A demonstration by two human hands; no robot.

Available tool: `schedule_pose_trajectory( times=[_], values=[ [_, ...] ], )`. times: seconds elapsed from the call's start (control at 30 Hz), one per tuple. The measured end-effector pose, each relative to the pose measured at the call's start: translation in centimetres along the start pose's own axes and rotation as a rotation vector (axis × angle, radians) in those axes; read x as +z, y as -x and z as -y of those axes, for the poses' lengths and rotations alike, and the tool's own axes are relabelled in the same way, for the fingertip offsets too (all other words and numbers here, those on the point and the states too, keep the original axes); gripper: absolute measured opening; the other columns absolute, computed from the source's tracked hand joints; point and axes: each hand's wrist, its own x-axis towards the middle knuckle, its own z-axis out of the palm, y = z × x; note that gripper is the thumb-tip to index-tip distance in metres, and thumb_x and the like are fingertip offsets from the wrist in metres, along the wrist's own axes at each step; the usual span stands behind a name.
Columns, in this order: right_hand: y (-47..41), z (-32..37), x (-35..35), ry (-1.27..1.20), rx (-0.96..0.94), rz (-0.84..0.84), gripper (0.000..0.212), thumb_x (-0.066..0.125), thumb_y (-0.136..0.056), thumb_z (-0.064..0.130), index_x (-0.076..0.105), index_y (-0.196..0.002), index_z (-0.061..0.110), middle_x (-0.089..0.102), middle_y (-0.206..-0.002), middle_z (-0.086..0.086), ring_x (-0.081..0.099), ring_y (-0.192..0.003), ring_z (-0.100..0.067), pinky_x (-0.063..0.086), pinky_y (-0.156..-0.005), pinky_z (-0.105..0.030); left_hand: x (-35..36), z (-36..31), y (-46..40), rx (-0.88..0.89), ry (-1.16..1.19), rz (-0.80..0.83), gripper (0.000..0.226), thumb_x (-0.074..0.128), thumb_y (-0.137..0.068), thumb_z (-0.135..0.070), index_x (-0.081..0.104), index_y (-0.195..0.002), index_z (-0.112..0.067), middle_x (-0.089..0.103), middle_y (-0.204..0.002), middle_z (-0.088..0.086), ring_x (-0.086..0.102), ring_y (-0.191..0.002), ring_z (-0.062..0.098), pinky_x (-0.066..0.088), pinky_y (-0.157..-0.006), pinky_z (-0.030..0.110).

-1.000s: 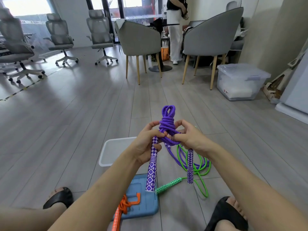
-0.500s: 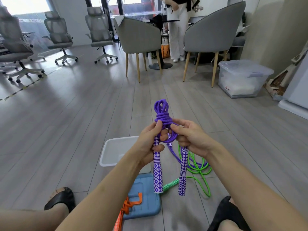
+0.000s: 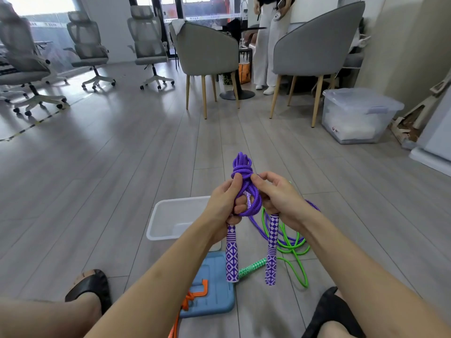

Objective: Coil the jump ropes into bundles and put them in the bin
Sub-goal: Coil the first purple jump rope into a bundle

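Purple jump rope (image 3: 241,172): my left hand (image 3: 223,203) and right hand (image 3: 278,196) are gripping its bundle; the wrap risks loosening, dropping handles short of the white bin (image 3: 156,230).

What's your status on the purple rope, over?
Left hand and right hand both grip the purple rope, bundle wrapped, handles hanging. White bin on floor just beyond, not yet loaded. Green rope loose below.
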Motion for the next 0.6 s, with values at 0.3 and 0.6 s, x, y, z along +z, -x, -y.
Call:
schedule_pose_trajectory(
  times=[0.3,0.6],
  values=[
    [0.0,-0.3,-1.0,0.124,-0.040,0.100,0.022,0.059,-0.103,0.037,0.062,-0.118,0.020,0.052,-0.061,0.001,0.031,-0.044,-0.009,0.015,-0.046,-0.027,-1.5,-2.2,0.2,0.125,-0.431,0.038,0.040,0.077,-0.089,-0.018,0.063,-0.125,-0.028,0.077,-0.096,0.012,0.066,-0.084,0.032,0.034,-0.046,0.024],
    [-0.7,-1.2,-2.2,0.008,-0.085,0.184,0.030,0.063,-0.098,0.038,0.067,-0.121,0.018,0.048,-0.071,-0.006,0.031,-0.055,-0.015,0.021,-0.051,-0.030,-1.1,-3.2,0.6,0.181,-0.498,0.148,0.033,0.066,-0.098,-0.016,0.058,-0.129,-0.018,0.073,-0.087,0.002,0.061,-0.080,0.020,0.041,-0.052,0.026]
  ],
)
